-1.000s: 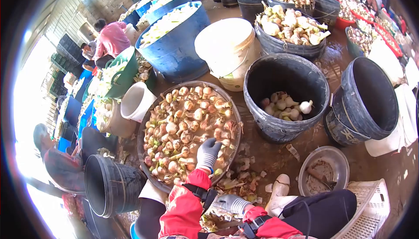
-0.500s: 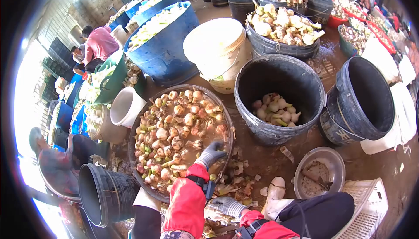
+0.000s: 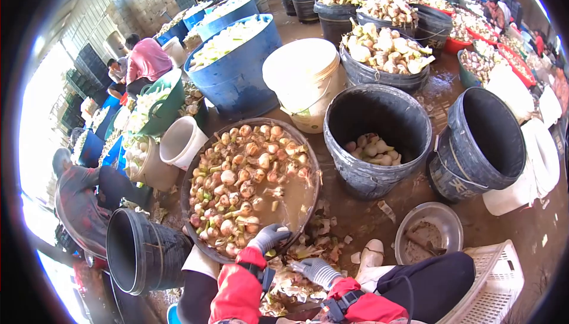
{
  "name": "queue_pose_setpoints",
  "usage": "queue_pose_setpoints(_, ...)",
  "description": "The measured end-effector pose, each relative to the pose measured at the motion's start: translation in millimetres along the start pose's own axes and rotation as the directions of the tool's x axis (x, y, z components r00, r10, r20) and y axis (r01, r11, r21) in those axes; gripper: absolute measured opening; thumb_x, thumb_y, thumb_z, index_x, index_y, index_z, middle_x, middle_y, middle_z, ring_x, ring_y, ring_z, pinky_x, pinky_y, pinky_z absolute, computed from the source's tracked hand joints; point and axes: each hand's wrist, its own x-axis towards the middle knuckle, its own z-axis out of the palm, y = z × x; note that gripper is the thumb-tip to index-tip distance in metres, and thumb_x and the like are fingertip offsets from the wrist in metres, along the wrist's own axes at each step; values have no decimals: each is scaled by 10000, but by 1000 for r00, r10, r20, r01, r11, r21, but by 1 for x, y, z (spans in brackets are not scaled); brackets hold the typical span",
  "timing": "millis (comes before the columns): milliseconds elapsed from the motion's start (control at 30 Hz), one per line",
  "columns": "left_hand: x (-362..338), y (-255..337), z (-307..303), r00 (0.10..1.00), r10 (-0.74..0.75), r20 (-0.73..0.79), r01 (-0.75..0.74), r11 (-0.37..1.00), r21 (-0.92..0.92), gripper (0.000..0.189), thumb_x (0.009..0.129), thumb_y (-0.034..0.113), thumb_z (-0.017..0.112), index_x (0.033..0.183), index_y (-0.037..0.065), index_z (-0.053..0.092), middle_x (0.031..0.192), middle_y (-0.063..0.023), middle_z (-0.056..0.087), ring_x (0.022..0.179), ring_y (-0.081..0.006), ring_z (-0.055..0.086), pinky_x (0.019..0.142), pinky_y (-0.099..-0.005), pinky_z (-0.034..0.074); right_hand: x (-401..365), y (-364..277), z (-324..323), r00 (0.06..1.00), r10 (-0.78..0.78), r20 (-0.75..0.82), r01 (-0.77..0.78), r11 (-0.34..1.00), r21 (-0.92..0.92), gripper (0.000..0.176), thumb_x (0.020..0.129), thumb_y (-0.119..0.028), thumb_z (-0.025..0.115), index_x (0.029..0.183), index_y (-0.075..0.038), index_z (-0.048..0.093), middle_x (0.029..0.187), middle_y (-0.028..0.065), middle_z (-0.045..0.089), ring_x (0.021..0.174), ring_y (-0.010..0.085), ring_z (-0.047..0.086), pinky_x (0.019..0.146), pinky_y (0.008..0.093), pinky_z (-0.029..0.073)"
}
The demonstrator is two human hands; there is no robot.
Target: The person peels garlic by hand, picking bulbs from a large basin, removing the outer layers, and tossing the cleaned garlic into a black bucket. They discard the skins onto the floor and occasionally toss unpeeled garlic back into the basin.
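My left hand (image 3: 268, 239), in a grey glove, is at the near rim of a wide round tub (image 3: 319, 173). Its fingers are closed, with a pale bit showing at their tips that I cannot make out. Muddy water fills the tub, with many soiled garlic bulbs (image 3: 228, 177) crowded toward its left and far sides. My right hand (image 3: 317, 272), in a striped grey glove, is low between my knees, above loose garlic peelings (image 3: 296, 291). Its fingers are drawn together; whatever they hold is hidden.
A black bucket (image 3: 379, 173) holds some cleaned garlic bulbs; another black bucket (image 3: 453, 173) tilts beside it. A metal basin (image 3: 447, 220) containing a tool stands by my shoe. White (image 3: 302, 81) and dark (image 3: 133, 259) buckets flank the tub. People sit at left.
My left hand has drawn back from over the water to the tub's near rim. My right hand stays low over the peelings. The view has shifted slightly.
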Motion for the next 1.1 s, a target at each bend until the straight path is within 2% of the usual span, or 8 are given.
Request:
queue_pose_setpoints(133,-112,46,8,987,105,-118,-157,715,-682,403,821,130,656,1181,1,526,1001,-63,609,887,-148,599,786,-285,506,17,26,7,981,-171,-91,163,983,-82,323,869,-333,582,996,-48,665,907,158,669,809,261,633,750,339,485)
queue_pose_setpoints(267,-163,24,30,971,164,-174,-234,497,-836,430,812,69,665,1191,-44,499,1039,-140,613,936,-237,625,843,-351,522,2,-2,15,979,-55,-197,137,891,432,310,837,-152,648,1112,-14,617,1029,78,668,916,141,606,831,267,476)
queue_pose_setpoints(433,-176,7,72,918,110,-381,-324,762,-560,682,729,-22,720,1327,-40,392,1271,-129,488,1118,-193,503,956,-287,419,-13,-25,23,979,-164,-121,202,854,479,374,853,-179,640,1178,-6,575,1069,69,646,954,121,573,866,257,446)
queue_pose_setpoints(533,-173,1,92,812,337,-476,-463,869,-175,693,733,33,730,1331,-33,386,1276,-137,504,1141,-205,507,963,-296,414,-16,-28,24,990,-118,-84,144,859,492,390,852,-176,638,1197,-9,565,1075,84,646,971,130,575,882,260,439)
queue_pose_setpoints(567,-176,1,93,807,421,-415,-385,907,172,697,714,33,724,1329,-13,399,1262,-159,523,1151,-226,516,968,-307,415,-16,-30,23,989,-127,-76,148,862,484,392,853,-163,636,1204,-8,559,1076,79,646,967,125,572,876,259,441)
queue_pose_setpoints(767,-175,6,108,698,542,-468,-308,817,487,779,640,69,755,1334,51,402,1211,-211,522,1086,-356,534,932,-392,438,-1,-9,48,974,-116,-197,213,776,593,416,857,-37,584,1261,0,490,1099,99,631,983,151,579,875,263,447)
queue_pose_setpoints(900,-172,5,113,660,551,-511,-212,789,577,869,596,128,801,1353,72,377,1191,-213,516,1060,-376,531,904,-421,444,-26,-40,36,951,-112,-288,149,983,111,404,868,-11,527,1269,-44,501,1117,154,621,1007,201,595,880,290,451)
queue_pose_setpoints(1100,-172,-6,108,688,432,-583,-326,902,283,907,601,185,839,1353,16,360,1152,-207,542,1036,-319,559,872,-382,460,-6,-14,36,958,-227,-177,285,830,479,408,865,-19,543,1270,-17,491,1144,138,614,1016,176,584,899,275,445)
